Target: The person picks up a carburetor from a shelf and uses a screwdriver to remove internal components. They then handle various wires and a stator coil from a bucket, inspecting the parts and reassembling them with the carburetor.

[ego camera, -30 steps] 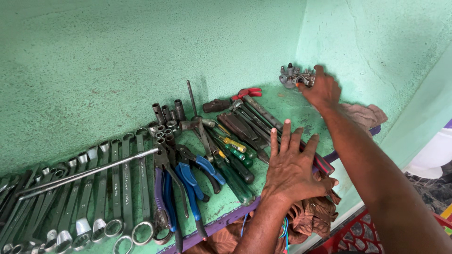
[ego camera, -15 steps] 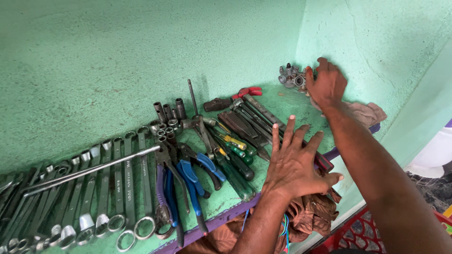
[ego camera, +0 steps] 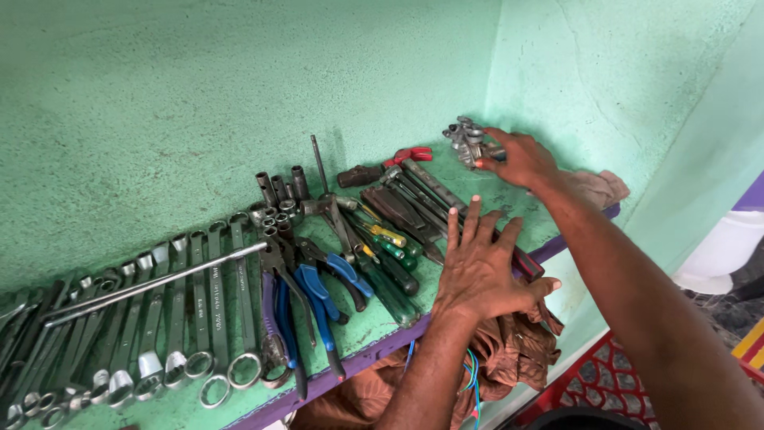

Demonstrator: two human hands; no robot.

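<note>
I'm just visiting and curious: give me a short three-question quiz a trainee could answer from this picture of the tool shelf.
1. True or false: the right hand is at the cluster of metal fittings in the shelf's far corner.
2. Multiple choice: the left hand is A) gripping a wrench, B) spread flat, fingers apart, over the shelf and the tool tips, C) out of view.
3. Fill in: the pliers beside the row of wrenches have ____ handles.

Key: 1 true; 2 B; 3 blue.
</note>
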